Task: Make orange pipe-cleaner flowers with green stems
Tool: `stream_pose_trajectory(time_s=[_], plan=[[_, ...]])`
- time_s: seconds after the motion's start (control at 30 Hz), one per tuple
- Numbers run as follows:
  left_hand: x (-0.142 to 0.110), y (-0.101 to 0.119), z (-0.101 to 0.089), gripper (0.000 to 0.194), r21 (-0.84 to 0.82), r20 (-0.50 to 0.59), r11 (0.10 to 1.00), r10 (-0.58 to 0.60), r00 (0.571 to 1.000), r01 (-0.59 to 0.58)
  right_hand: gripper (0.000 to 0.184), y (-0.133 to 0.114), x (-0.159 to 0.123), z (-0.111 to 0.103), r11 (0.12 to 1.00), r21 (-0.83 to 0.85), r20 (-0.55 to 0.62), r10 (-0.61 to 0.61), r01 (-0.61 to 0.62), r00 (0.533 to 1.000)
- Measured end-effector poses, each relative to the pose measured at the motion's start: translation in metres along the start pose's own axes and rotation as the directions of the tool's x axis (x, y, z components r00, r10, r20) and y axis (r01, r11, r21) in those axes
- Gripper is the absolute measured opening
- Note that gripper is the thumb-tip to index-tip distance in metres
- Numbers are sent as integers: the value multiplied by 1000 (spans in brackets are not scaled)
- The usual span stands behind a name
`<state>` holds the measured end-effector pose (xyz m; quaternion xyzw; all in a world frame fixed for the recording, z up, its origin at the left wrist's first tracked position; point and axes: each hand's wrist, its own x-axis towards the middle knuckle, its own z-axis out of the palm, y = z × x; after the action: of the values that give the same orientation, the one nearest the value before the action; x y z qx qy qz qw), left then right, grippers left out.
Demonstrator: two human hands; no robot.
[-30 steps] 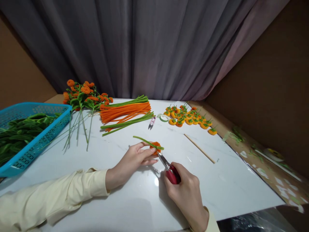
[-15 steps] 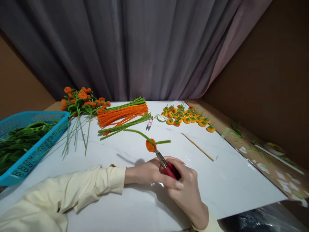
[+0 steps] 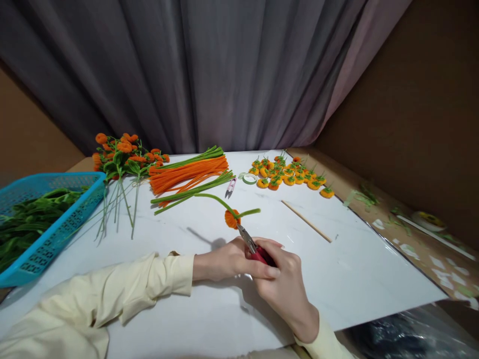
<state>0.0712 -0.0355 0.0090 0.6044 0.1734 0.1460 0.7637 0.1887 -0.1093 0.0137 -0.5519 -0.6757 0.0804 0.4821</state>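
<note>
Jointly, our right hand and left hand grip red-handled metal pliers, left thumb overlapping right hand. Fuzzy round orange flower head with green fuzzy strip: at pliers' tips.

2 hands now on the red-handled pliers, orange flower apparently at the tips alone, green strip V-shaped.

A grey curtain hangs behind a glossy white table, between brown walls.
</note>
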Motion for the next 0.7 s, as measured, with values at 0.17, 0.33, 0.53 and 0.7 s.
stream_pose_trajectory(time_s=[0.17, 0.33, 0.53, 0.7], plan=[[-10, 12, -35, 101, -155, 263, 976, -111, 958, 155, 18, 6, -2, -4, 999, -37, 31, 8, -7, 999], [-20, 36, -53, 58, -104, 63, 992, 71, 995, -64, 18, 14, -5, -4, 986, -157, 57, -49, 58, 997], [-27, 45, -56, 41, 227, -51, 974, 6, 999, 6, 15, 17, -7, -4, 966, -249, 25, -61, 66, 998], [-32, 42, -61, 37, 205, -107, 979, 11, 994, 11, 15, 17, -6, -3, 958, -274, 0, -90, 86, 996]])
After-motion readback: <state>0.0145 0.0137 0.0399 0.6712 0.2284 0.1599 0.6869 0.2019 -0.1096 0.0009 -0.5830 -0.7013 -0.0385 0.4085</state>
